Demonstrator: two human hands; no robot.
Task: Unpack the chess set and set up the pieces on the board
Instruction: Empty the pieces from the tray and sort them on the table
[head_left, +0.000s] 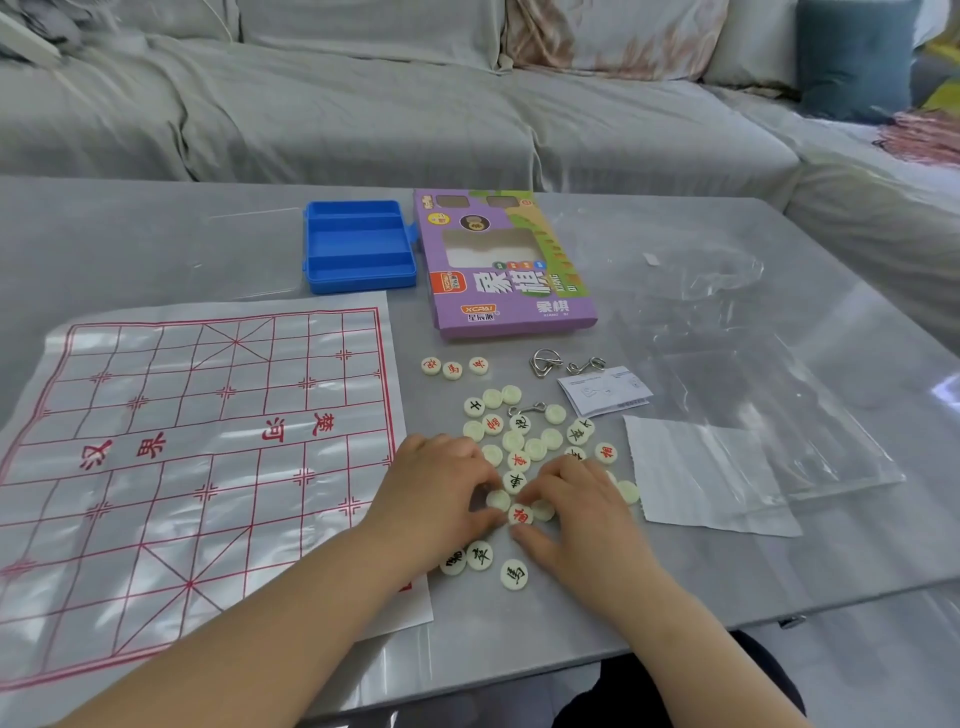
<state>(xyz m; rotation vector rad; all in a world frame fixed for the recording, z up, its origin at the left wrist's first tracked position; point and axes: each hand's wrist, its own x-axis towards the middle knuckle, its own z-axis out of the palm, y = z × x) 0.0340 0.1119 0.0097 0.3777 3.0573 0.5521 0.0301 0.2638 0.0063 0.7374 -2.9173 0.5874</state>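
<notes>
Right of board (208, 441), left hand (441, 499) is pinching blank piece (497, 500), right hand (582, 512) pinching red piece (520, 515); crowded pile (535, 448) risking scattering.

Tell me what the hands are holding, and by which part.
Left hand pinches a blank-side piece by its rim. Right hand touches the red-marked piece; a grip cannot be told.

Grey table (831, 561): board sheet (197, 457), pieces (535, 447), blue tray (358, 247), purple box (509, 270).
</notes>
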